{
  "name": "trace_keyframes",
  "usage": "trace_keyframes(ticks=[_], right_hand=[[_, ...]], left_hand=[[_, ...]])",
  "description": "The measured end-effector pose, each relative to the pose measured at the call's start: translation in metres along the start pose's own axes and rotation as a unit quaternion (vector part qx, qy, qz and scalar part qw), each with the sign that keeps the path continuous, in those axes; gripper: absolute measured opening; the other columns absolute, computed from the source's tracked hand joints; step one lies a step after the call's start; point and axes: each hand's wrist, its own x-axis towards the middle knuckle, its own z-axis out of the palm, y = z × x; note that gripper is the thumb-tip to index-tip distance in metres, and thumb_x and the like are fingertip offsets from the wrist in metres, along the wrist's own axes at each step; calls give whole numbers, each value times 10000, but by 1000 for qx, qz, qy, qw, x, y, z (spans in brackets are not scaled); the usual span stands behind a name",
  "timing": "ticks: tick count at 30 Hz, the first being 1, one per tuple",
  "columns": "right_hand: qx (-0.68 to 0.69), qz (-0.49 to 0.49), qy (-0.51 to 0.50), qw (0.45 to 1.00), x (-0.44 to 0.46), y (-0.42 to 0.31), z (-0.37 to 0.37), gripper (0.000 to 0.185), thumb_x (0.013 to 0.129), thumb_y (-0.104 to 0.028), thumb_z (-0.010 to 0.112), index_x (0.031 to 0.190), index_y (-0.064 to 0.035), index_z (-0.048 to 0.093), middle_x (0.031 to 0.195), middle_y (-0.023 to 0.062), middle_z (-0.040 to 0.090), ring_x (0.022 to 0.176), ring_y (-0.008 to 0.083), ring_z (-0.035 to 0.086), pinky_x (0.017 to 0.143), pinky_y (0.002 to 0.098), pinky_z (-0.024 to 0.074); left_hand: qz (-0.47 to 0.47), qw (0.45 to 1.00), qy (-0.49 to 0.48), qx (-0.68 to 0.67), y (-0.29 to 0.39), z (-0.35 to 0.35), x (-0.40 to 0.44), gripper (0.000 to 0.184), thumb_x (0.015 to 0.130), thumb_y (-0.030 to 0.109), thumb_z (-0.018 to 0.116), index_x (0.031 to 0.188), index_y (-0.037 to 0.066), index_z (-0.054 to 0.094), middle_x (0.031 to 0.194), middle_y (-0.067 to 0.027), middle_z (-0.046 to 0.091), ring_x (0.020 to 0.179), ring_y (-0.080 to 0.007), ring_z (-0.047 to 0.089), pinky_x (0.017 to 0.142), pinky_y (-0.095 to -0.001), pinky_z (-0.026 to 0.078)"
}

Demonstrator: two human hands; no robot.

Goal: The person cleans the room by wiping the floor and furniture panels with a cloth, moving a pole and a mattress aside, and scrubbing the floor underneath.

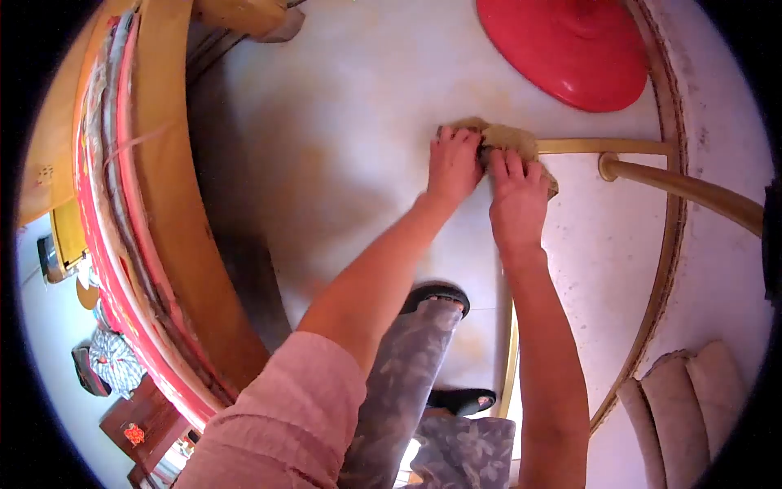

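Both of my hands are on a bunched tan-brown cloth (511, 138) low down on the pale floor (350, 106). My left hand (454, 163) has its fingers curled over the cloth's left end. Close beside it, my right hand (520, 196) grips the cloth's right part, fingers bent into the folds. The undersides of both hands and the fingertips are partly hidden. The cloth lies at the end of a thin wooden strip (603, 147) that runs off to the right.
A large red round plastic object (570, 49) lies ahead at the upper right. On the right are a wooden rail (688, 191) and a padded beige item (684, 407). A wooden bed frame (175, 204) with layered bedding borders the left. My sandalled foot (440, 297) stands below the hands.
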Motion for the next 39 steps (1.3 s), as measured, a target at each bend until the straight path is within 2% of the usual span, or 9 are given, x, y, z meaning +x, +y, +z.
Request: trace_keyframes(ticks=[7,13,16,18,20,22,24,28,39], right_hand=[[72,33,-10,997,-61,-3,-6,360,778,-61,610,1135,-106,625,1164,44,581,1015,293,525,863,434,458],[130,88,-29,987,-165,3,-16,318,762,7,588,1060,-93,635,1157,64,596,1053,330,533,908,422,459],[178,112,-97,973,-201,7,-34,347,715,38,613,1036,-88,639,1130,84,616,1041,335,548,902,401,464],[286,146,-110,941,-212,19,-53,385,665,63,622,1018,-88,641,1062,100,634,975,324,571,866,394,464],[344,207,-78,913,-209,33,-73,385,661,75,607,1008,-88,640,989,93,651,944,303,592,847,402,444],[315,199,-21,928,-181,49,-92,367,682,78,596,1005,-90,642,993,89,653,951,302,593,841,395,442],[249,146,46,956,-144,68,-93,380,694,85,576,1030,-83,635,1003,87,645,951,307,578,836,400,440],[232,91,28,968,-87,107,-49,521,699,72,570,1178,-132,593,1127,97,606,956,336,541,846,430,460],[179,179,-163,954,-262,72,-43,509,693,16,597,1176,-144,583,1131,113,568,990,381,537,895,477,459]], left_hand=[[-62,987,42,-140,43,23,-97,225,673,-13,653,890,26,605,936,-141,590,947,-370,502,776,-465,443],[-138,961,-50,-235,79,36,-185,269,740,44,633,998,-33,642,1058,-209,632,1030,-412,543,922,-449,457],[-265,857,-364,-253,85,25,-212,251,775,70,614,1000,-35,646,972,-228,657,958,-399,603,850,-451,489],[-143,874,-390,-254,90,17,-220,236,807,103,593,1007,-8,651,913,-240,669,857,-397,642,765,-436,508],[-144,794,-517,-285,88,-7,-195,226,821,124,590,1014,32,665,944,-227,674,883,-396,641,755,-430,502],[-171,821,-446,-314,102,-31,-159,229,835,106,568,1032,37,661,964,-217,663,926,-371,629,788,-446,495],[-45,956,-238,-163,121,-50,-112,279,824,65,567,1089,47,655,939,-180,659,887,-350,621,790,-465,490],[108,994,-3,15,104,-24,-33,402,775,52,615,1168,121,659,1079,-112,606,974,-334,547,809,-468,476],[101,972,-191,-93,128,14,-211,509,723,-43,623,1209,82,540,1154,-184,451,1038,-429,469,867,-489,475]])
